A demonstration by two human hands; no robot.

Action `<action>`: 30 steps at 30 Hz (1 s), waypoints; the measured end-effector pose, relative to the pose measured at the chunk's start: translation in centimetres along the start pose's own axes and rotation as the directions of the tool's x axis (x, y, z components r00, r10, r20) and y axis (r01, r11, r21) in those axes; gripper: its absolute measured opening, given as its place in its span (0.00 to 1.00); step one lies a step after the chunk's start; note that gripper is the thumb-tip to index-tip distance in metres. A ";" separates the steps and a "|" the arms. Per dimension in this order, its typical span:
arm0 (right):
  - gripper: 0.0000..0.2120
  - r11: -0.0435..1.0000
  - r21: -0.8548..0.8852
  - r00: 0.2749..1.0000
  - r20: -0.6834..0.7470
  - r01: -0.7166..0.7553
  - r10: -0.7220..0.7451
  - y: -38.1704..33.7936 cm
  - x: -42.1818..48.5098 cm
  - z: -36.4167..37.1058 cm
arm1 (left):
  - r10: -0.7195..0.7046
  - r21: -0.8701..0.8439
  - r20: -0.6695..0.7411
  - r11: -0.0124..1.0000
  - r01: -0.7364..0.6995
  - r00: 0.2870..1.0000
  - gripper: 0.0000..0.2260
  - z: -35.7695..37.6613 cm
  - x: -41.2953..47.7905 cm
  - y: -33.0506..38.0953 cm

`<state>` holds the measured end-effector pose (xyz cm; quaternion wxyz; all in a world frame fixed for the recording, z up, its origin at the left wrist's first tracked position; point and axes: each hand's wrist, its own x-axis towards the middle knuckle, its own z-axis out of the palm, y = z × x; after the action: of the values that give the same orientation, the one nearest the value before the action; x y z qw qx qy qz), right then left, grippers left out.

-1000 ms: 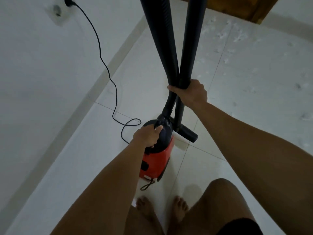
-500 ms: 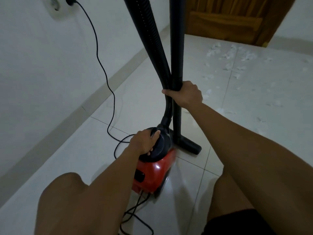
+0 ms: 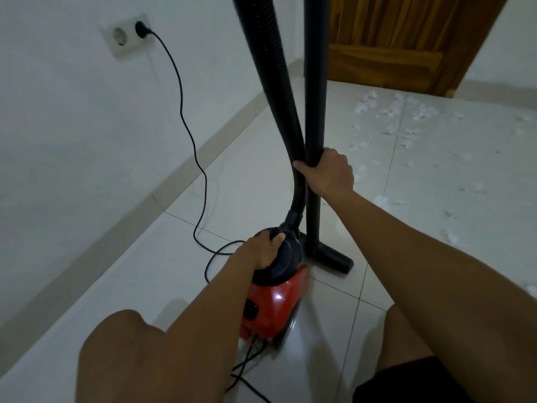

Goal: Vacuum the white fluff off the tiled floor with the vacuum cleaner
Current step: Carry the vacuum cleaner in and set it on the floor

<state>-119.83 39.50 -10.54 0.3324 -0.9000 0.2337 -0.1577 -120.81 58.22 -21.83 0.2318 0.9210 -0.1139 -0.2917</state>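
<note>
A red and black vacuum cleaner [image 3: 276,306] sits on the white tiled floor [image 3: 421,199] in front of me. My left hand [image 3: 263,248] grips the black handle on its top. My right hand [image 3: 327,173] holds the ribbed hose [image 3: 273,91] and the rigid black tube [image 3: 315,82] together, upright. The tube's floor nozzle [image 3: 334,257] rests on the tiles just right of the vacuum body. White fluff [image 3: 392,109] lies scattered over the tiles at the far right, near the door.
A black power cord [image 3: 186,123] runs from a wall socket [image 3: 128,34] down across the floor and loops beside and behind the vacuum. A wooden door [image 3: 392,39] stands at the back. A white wall with a skirting tile borders the left. My knees are bent low.
I have crouched lower, and my left knee has come into view. The view has tilted up toward the door and fluff. Both hands keep their grips.
</note>
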 end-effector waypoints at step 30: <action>0.10 0.879 0.447 0.943 -0.333 0.167 -0.009 0.0 -0.6 1.5 | 0.131 0.274 0.171 0.946 -0.175 0.977 0.68 1.3 -3.8 -8.8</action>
<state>-119.71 40.58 -11.71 0.4899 -0.7647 0.1978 -0.3689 -123.95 66.67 -25.22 0.1080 0.9086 -0.2435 -0.3217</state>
